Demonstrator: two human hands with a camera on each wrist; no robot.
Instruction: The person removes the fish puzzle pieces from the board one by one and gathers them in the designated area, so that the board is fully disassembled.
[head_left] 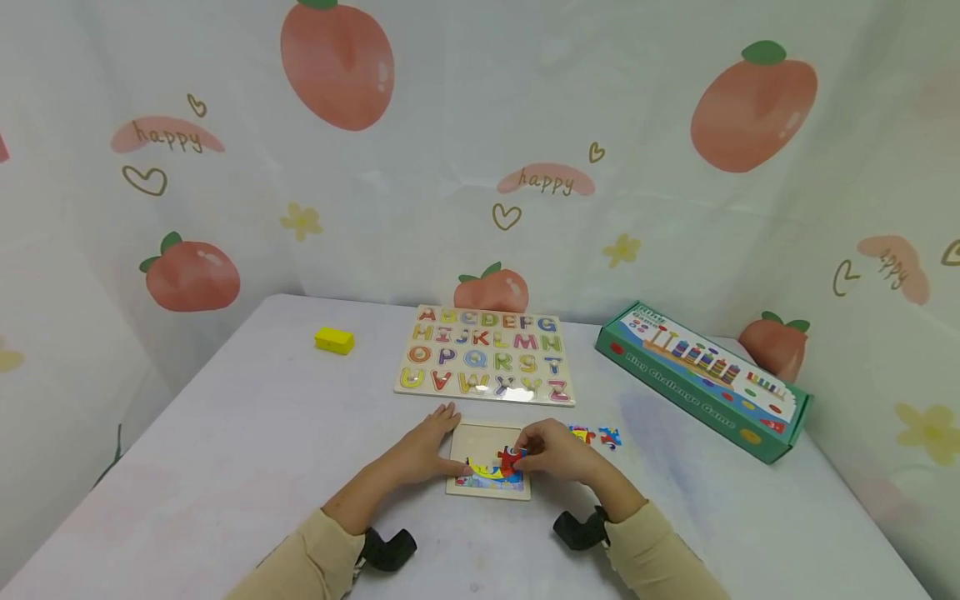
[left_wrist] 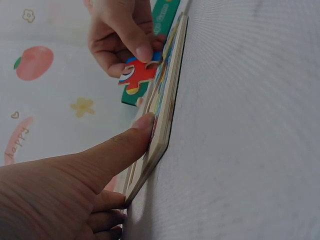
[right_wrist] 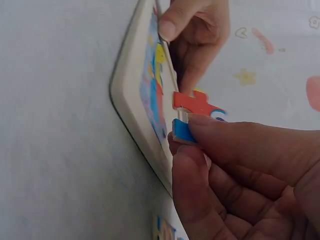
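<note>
My left hand point(head_left: 422, 446) holds the left side of a small wooden puzzle board point(head_left: 487, 427), thumb over its frame and fingers along the edge. Blue, yellow and red picture pieces point(head_left: 487, 480) fill the board's near part; its far part shows bare wood. Between thumb and fingertips, my right hand point(head_left: 557, 450) pinches a red and blue jigsaw piece point(right_wrist: 197, 103) with a printed eye, tilted over the board's right side. Two loose jigsaw pieces, one red and yellow point(head_left: 581, 434) and one mostly blue point(head_left: 611, 437), lie just beyond the right hand.
Behind the puzzle board lies a wooden alphabet board point(head_left: 483, 350) with coloured letters. A yellow block point(head_left: 333, 340) sits at the back left. At the right, a green Ring Challenge Game box point(head_left: 705, 379) lies at an angle. A printed curtain point(head_left: 450, 150) hangs behind the white table point(head_left: 262, 467).
</note>
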